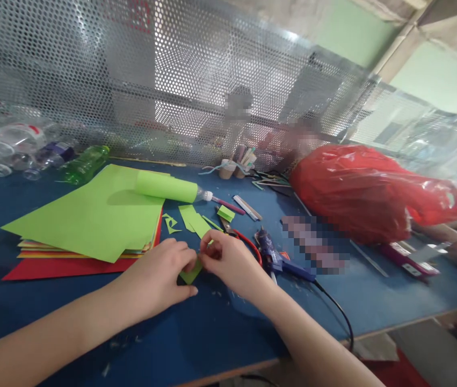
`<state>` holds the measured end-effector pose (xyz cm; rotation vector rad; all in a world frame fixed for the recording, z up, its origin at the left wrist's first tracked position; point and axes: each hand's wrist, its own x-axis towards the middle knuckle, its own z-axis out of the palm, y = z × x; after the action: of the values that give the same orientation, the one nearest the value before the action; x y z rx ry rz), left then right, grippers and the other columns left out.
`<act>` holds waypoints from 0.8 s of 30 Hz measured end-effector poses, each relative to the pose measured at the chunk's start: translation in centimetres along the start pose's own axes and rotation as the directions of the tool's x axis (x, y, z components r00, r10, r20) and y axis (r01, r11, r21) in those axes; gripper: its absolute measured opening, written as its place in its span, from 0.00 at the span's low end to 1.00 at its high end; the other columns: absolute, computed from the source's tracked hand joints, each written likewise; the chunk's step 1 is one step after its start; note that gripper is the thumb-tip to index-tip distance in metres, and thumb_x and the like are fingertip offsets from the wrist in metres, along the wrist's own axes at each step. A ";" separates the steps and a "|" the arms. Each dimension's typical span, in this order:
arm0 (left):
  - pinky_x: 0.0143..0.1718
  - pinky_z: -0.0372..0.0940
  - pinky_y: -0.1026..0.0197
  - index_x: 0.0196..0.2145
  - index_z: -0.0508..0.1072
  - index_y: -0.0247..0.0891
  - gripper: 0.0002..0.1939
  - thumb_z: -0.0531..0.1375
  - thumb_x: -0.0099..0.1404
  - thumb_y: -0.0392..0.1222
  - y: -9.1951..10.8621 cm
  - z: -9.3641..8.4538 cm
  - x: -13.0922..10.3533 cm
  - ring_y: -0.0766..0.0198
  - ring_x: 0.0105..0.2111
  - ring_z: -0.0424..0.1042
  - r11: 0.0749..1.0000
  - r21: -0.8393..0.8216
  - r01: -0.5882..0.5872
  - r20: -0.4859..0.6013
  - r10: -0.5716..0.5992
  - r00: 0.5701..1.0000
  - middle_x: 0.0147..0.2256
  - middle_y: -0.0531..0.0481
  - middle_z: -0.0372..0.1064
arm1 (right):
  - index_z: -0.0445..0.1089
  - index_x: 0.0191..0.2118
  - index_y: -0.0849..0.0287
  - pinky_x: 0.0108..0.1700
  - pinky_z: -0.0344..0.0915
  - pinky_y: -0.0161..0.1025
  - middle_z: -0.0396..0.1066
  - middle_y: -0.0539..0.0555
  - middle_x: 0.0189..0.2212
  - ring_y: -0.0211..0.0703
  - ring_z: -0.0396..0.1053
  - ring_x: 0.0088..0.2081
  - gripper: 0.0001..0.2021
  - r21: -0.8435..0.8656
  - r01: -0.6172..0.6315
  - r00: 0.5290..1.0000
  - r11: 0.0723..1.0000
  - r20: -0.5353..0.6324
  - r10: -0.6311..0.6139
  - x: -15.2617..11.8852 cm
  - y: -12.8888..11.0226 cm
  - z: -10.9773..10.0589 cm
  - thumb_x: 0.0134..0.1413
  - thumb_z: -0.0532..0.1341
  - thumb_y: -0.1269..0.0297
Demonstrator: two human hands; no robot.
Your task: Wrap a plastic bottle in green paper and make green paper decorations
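Note:
Over the blue table, my left hand (167, 274) curls its fingers on a small piece of green paper (190, 275), the thumb stretched out to the side. At the far edge of that piece, my right hand (232, 263) is closed in a pinch on it. The fingers hide part of the paper. Just beyond my hands lie green paper strips (196, 221), curly offcuts (170, 223), a small folded green piece (225, 213) and scissors with red handles (254, 244). A blue glue gun (270, 251) rests to the right of my right hand.
A stack of coloured paper (87, 215) bears a bottle wrapped in green (167, 186). Plastic bottles (22, 142) crowd the back left. Cups of sticks (234, 166) stand by the mesh panel (196, 70). A red plastic bag (365, 188) bulges at right; the glue gun's cord (339, 309) trails off the edge.

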<state>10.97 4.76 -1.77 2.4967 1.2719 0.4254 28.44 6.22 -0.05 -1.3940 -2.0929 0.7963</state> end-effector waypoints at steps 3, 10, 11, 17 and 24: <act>0.41 0.63 0.54 0.36 0.68 0.41 0.14 0.65 0.52 0.46 -1.6 -0.8 0.1 0.53 0.42 0.65 0.996 -0.075 -0.049 -0.001 0.049 0.999 0.40 0.49 0.66 | 0.71 0.36 0.57 0.30 0.61 0.32 0.73 0.48 0.25 0.37 0.70 0.27 0.09 -0.031 0.034 0.999 0.999 0.026 -0.034 0.5 0.8 -0.2 0.49 0.57 0.76; 0.51 0.60 0.54 0.40 0.68 0.44 0.15 0.63 0.55 0.43 -4.2 -1.6 0.5 0.54 0.52 0.62 0.983 -0.178 -0.050 0.045 0.059 0.997 0.50 0.48 0.64 | 0.75 0.39 0.56 0.34 0.62 0.34 0.75 0.50 0.31 0.38 0.70 0.30 0.13 -0.136 0.092 0.993 0.986 0.084 -0.081 1.1 1.4 -0.7 0.54 0.54 0.75; 0.51 0.59 0.54 0.40 0.68 0.44 0.13 0.63 0.55 0.42 -4.2 -1.6 0.6 0.54 0.52 0.63 0.981 -0.185 -0.052 0.050 0.063 0.997 0.50 0.48 0.65 | 0.75 0.39 0.56 0.34 0.62 0.34 0.75 0.50 0.31 0.38 0.69 0.30 0.14 -0.138 0.093 0.993 0.986 0.084 -0.082 1.1 1.4 -0.7 0.54 0.54 0.75; 0.48 0.61 0.55 0.38 0.67 0.43 0.11 0.62 0.56 0.41 -3.6 -1.5 0.7 0.56 0.47 0.65 0.976 -0.198 -0.090 0.058 0.103 0.993 0.45 0.49 0.66 | 0.74 0.39 0.57 0.33 0.60 0.34 0.74 0.49 0.30 0.37 0.67 0.30 0.14 -0.122 0.097 0.992 0.988 0.094 -0.086 1.1 1.5 -0.8 0.55 0.52 0.75; 0.39 0.63 0.59 0.33 0.68 0.40 0.04 0.57 0.61 0.42 -3.5 -1.9 0.9 0.61 0.35 0.68 0.974 -0.202 -0.107 0.071 0.123 0.990 0.37 0.51 0.65 | 0.74 0.37 0.58 0.36 0.62 0.34 0.74 0.51 0.32 0.38 0.69 0.33 0.11 -0.131 0.125 0.991 0.983 0.063 -0.118 1.1 1.6 -0.6 0.53 0.55 0.75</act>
<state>8.21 7.70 -1.32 2.3999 1.0046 0.4468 29.43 7.79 -0.66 -1.3102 -2.2877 0.6617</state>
